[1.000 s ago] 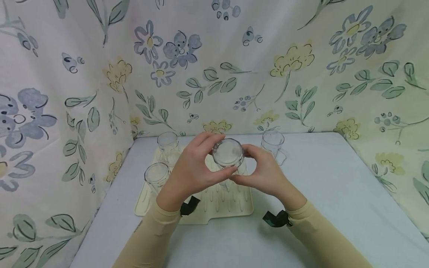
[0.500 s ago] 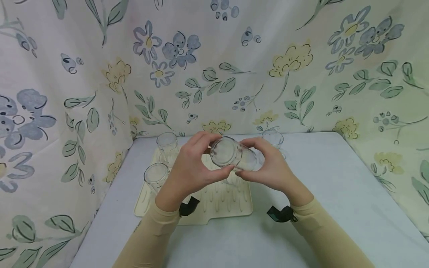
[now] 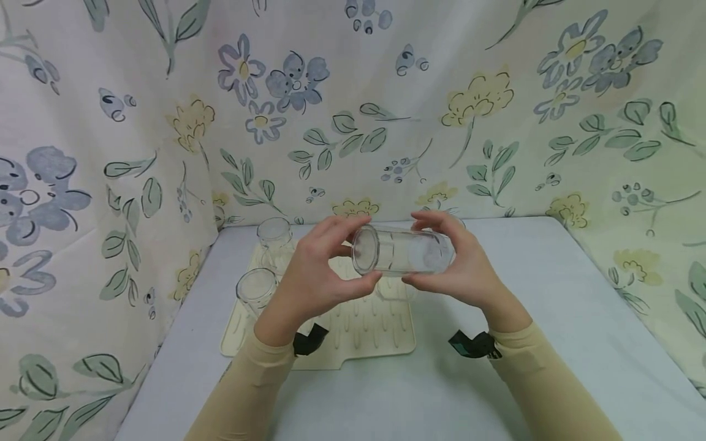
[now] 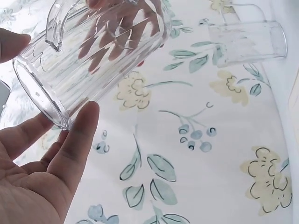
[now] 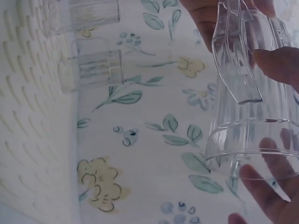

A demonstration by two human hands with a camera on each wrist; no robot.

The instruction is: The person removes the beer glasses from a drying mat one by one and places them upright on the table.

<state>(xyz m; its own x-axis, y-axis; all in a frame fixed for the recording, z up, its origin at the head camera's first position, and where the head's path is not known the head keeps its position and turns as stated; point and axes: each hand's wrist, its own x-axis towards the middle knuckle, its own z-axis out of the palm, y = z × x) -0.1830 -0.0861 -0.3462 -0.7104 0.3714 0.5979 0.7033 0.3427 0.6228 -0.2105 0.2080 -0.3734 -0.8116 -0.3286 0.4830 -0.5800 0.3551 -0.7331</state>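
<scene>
A clear glass mug (image 3: 394,251) lies sideways in the air above the cream drying mat (image 3: 375,331). My left hand (image 3: 317,260) grips its left end between thumb and fingers. Around the opposite end curl the thumb and fingers of my right hand (image 3: 466,266). In the left wrist view the mug (image 4: 98,56) is tilted, its handle (image 4: 58,23) at the top, with fingers showing through the fluted glass. The right wrist view shows the handle (image 5: 236,60) along the side of the mug facing that camera.
Two upright glass mugs stand at the left of the mat, a nearer mug (image 3: 257,288) and a farther mug (image 3: 274,236). One more glass (image 3: 459,224) is mostly hidden behind my right hand. Floral fabric (image 3: 353,122) hangs behind the white table (image 3: 551,318).
The mug has turned from its round end facing the head camera to lying sideways, left to right. My right hand has swung to the right with its end; my left hand stays nearly in place.
</scene>
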